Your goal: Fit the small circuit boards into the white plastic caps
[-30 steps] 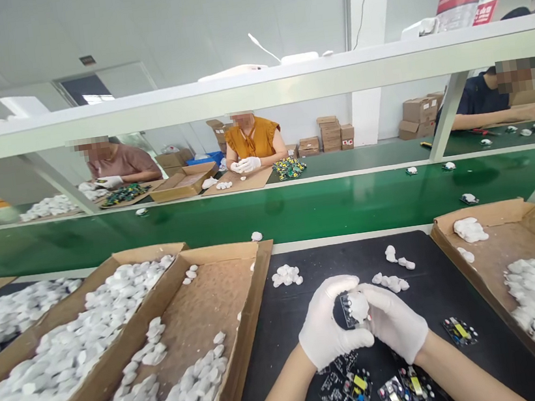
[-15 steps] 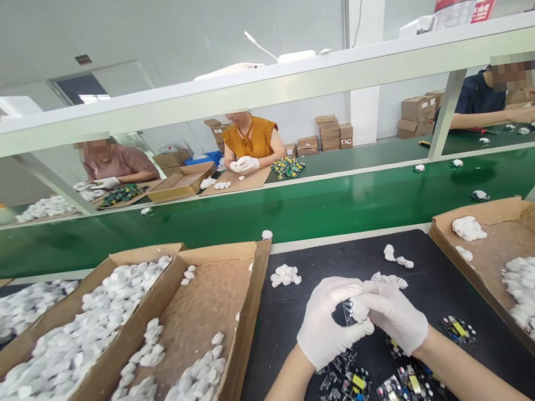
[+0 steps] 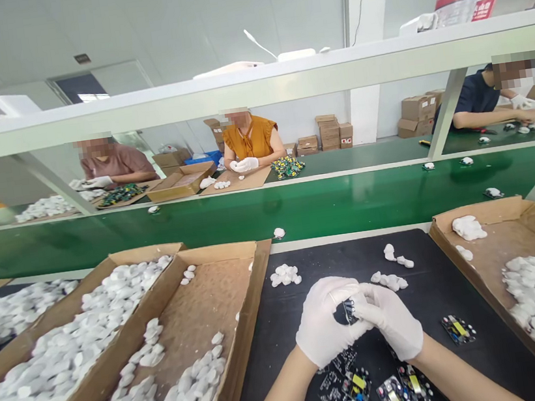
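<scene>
Your left hand, in a white glove, is gripping a small dark circuit board between the thumb below and the curled fingers above, so the board is sitting in the gap between your two hands, tilted up above the black mat. Your gloved right hand is closing on the same board from the right, its fingertips meeting the left ones and hiding much of it; whether they are also pinching a white piece, you cannot tell from here. Beneath your wrists, more circuit boards with yellow parts are lying in a loose cluster, and a single board is resting apart, to the right of your right hand. Beyond your hands, a small heap of white pieces is lying on the mat toward the left, while a short row of white pieces is lying just past your right knuckles. A cardboard tray is standing along the left of the mat, holding many white pieces, and another tray is flanking the right side, also holding a pile.
</scene>
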### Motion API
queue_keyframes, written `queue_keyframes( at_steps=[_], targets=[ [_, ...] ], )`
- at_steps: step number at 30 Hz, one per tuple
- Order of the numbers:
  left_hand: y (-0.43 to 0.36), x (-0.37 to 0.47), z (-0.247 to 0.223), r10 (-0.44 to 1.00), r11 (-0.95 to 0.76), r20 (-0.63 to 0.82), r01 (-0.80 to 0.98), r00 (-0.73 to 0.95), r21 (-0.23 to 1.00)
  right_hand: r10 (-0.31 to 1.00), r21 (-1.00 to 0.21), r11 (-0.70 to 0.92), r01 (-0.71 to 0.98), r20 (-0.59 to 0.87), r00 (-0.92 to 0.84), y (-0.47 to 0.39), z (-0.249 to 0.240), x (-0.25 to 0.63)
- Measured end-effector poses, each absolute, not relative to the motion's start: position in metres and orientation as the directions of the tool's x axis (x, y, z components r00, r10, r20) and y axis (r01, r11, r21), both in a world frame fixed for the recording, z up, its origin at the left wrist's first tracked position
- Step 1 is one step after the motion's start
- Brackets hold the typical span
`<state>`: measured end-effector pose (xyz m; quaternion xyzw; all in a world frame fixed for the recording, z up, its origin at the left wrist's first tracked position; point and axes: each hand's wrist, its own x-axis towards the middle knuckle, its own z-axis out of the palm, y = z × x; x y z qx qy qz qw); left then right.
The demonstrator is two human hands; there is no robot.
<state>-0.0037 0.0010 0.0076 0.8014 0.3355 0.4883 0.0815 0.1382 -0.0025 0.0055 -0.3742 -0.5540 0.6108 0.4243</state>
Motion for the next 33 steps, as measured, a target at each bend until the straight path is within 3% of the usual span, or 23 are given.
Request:
queue_keyframes(
  at_steps=[6,15,21,26,30,33],
  targets=[
    [0.002,-0.007,0.0,0.664,-0.738,0.682,0.414,0.306,0.533,0.908,-0.909,-0.199,-0.366,-0.031,-0.418,-0.006,0.004,0.132],
    [0.004,-0.008,-0.006,0.674,-0.739,0.63,0.342,0.386,0.581,0.863,-0.924,-0.213,-0.319,-0.024,-0.505,-0.005,0.0,0.139],
    [0.004,-0.007,-0.013,0.736,-0.677,0.635,0.225,0.237,0.701,0.854,-0.764,-0.346,-0.545,-0.016,-0.521,-0.014,0.011,0.132],
    [0.002,-0.012,-0.005,0.787,-0.57,0.533,0.034,0.31,0.821,0.772,-0.689,-0.474,-0.548,-0.026,-0.635,-0.013,0.013,0.136],
    [0.002,-0.011,-0.007,0.804,-0.567,0.528,0.086,0.272,0.819,0.839,-0.692,-0.445,-0.568,-0.101,-0.535,-0.007,0.01,0.136],
    [0.002,-0.008,-0.011,0.791,-0.612,0.573,0.247,0.215,0.751,0.872,-0.726,-0.395,-0.563,-0.104,-0.478,-0.006,0.006,0.134]
  ],
)
